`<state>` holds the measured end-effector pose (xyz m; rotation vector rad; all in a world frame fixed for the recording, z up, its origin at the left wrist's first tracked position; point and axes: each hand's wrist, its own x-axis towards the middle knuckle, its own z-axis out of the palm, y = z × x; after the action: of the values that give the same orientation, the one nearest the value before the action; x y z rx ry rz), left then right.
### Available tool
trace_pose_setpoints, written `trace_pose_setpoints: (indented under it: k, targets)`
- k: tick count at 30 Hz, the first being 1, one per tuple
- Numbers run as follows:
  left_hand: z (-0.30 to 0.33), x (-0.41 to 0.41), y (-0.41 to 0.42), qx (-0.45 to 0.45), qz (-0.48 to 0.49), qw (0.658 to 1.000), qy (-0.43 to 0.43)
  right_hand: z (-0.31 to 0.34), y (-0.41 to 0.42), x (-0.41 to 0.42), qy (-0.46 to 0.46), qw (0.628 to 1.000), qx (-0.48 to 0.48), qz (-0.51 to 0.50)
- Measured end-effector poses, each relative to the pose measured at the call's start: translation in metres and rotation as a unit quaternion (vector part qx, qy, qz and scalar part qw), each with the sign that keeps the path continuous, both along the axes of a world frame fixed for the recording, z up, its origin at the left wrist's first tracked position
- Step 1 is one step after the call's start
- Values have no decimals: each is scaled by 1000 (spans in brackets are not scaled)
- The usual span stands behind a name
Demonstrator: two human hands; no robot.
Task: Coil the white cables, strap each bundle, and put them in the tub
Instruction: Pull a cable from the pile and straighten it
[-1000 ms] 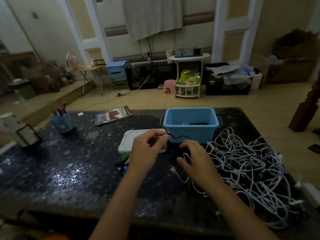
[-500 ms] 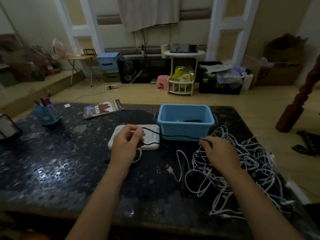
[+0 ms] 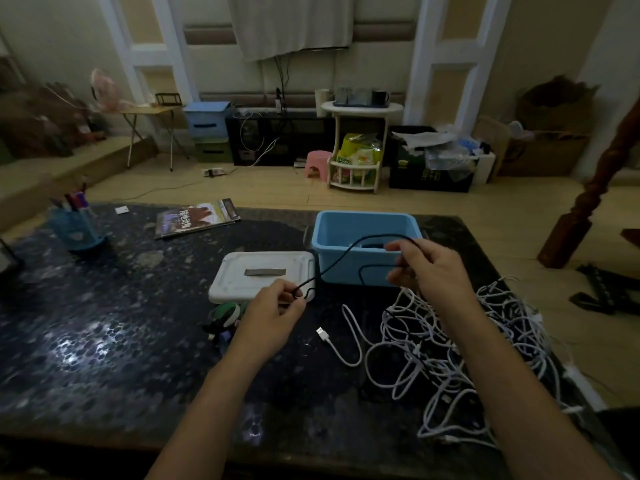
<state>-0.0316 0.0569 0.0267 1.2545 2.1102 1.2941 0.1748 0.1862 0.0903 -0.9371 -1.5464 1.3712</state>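
You hold a thin black cable (image 3: 346, 252) pinched between your left hand (image 3: 277, 308) and right hand (image 3: 420, 268) before the blue tub (image 3: 360, 271), so the coiling seems only started; next you must wind it in loops, while the white cables (image 3: 450, 348) lie tangled on the bench (image 3: 104, 341).

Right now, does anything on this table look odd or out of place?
Yes: both hands, left and right, hold a black cable, not a white one. The white cables lie in a loose tangle beside the blue tub.

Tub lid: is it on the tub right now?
No. The white lid lies flat on the table just left of the open blue tub.
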Motion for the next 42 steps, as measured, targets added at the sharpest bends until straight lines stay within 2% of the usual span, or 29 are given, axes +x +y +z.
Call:
trace_pose_setpoints:
  k: [5,8,12,15,18,20,22,25,28,30,32,34,35,36,39,42]
  targets:
    - [2,9,1,-28,-21,998,-45,23,-14,-3,66,994,80,32]
    - [6,15,6,2,-12,990,-137,31,-22,-7,100,989,88,58]
    - [13,40,16,-8,-81,964,-253,37,-34,-19,136,984,60,97]
    - [13,52,22,-29,-144,960,-239,28,-39,-28,122,983,35,136]
    - [11,58,25,-17,-133,958,-254,14,-37,-30,95,985,13,146]
    - [12,59,26,15,-92,951,-294,0,-28,-24,40,991,24,123]
    - [16,54,26,45,-60,946,-316,-18,-14,-13,-95,988,85,87]
    - [24,44,24,97,-33,926,-365,-41,-3,0,-291,944,137,77]
    - [27,39,23,129,-4,911,-392,-45,-11,-1,-328,928,73,159]
    - [27,36,23,155,18,894,-421,-47,-18,-4,-374,895,78,231]
    - [26,30,22,182,41,875,-446,-56,-17,-5,-452,851,140,226]
    - [25,23,20,189,54,871,-450,-61,-11,-3,-485,838,173,181]
    - [24,19,18,179,61,875,-447,-59,-8,-1,-471,851,164,166]
    - [24,16,16,157,65,881,-441,-55,-6,0,-426,881,133,157]
    - [21,12,11,43,64,910,-406,-33,-6,-2,-227,963,37,139]
    - [18,16,8,-20,34,940,-338,-11,-14,-10,-75,989,0,128]
